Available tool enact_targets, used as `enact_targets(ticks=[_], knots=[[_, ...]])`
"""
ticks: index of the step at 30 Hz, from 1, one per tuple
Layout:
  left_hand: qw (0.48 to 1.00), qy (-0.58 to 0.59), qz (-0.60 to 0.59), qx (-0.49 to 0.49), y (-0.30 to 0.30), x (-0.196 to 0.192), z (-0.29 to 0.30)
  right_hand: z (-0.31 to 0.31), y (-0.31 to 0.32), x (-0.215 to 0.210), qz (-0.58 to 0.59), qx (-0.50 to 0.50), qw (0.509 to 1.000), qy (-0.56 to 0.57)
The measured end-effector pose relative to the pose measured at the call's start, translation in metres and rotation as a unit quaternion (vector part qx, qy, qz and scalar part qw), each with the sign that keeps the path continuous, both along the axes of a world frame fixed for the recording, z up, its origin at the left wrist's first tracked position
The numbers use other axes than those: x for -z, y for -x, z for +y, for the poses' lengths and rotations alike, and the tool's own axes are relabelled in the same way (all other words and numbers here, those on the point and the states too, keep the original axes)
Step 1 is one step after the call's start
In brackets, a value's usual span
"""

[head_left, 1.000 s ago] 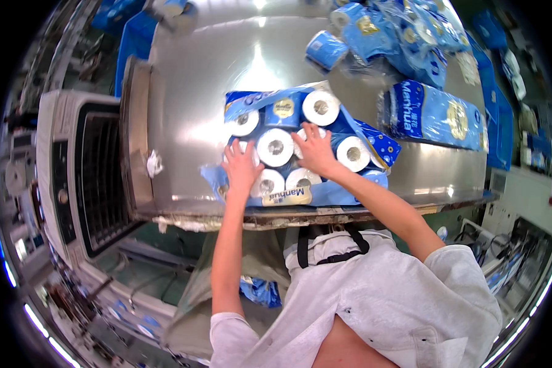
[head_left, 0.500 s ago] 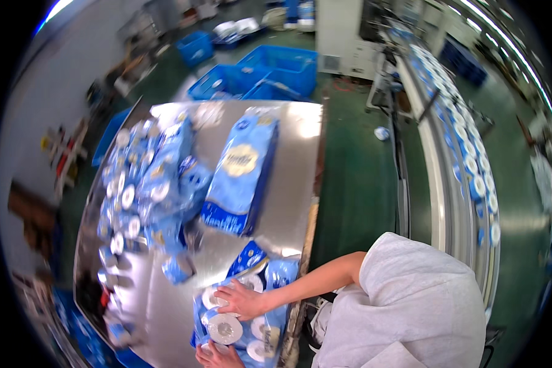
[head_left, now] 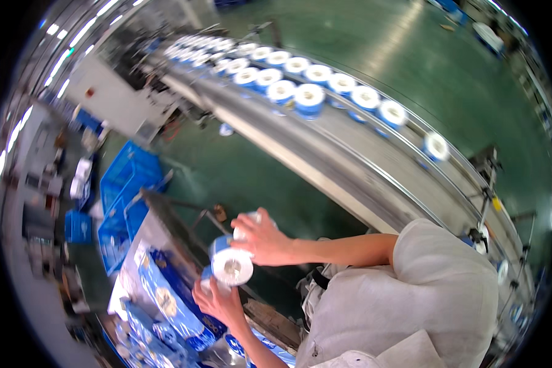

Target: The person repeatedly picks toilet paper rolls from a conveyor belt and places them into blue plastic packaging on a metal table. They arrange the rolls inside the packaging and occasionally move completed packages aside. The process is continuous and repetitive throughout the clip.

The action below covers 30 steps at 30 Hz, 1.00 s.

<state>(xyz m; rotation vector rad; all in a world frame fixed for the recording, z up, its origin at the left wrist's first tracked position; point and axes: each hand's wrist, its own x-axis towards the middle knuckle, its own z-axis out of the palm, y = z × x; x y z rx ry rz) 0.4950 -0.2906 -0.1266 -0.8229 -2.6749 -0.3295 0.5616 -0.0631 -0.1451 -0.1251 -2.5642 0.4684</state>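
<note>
Between my two hands, a short row of toilet paper rolls with white ends and blue sides is held in the air by the table's edge. My right hand is closed over the far end of the row, its fingers on a roll partly hidden beneath them. At the near end, my left hand grips a roll that its fingers partly cover. Left of my hands, a long blue plastic pack lies on the metal table. Smaller blue wrapped rolls are heaped beside it.
A conveyor runs diagonally across beyond my hands, carrying lines of upright rolls between rails. Blue crates stand past the table's far end. Green floor lies between table and conveyor; a pale machine is at the far left.
The view has turned right toward the conveyor. My hands, which were pressing on rolls in a bag on the table, are now raised at the table's edge, gripping rolls between them.
</note>
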Motion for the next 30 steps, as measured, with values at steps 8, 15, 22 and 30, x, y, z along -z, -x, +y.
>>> enact_targets(ticks=[8, 15, 22, 30], knots=[[0.886, -0.04, 0.022, 0.462, -0.038, -0.044, 0.293, 0.141, -0.193, -0.035, 0.018, 0.448, 0.893, 0.019], [0.762, -0.009, 0.012, 0.647, -0.121, -0.01, 0.45, 0.192, -0.302, 0.006, 0.011, 0.622, 0.783, 0.012], [0.694, 0.107, 0.014, 0.712, -0.089, 0.021, 0.515, 0.236, -0.284, 0.064, -0.128, 0.549, 0.815, 0.135], [0.811, 0.085, -0.106, 0.569, -0.015, 0.107, 0.477, 0.25, -0.197, 0.089, -0.099, 0.492, 0.863, 0.06]])
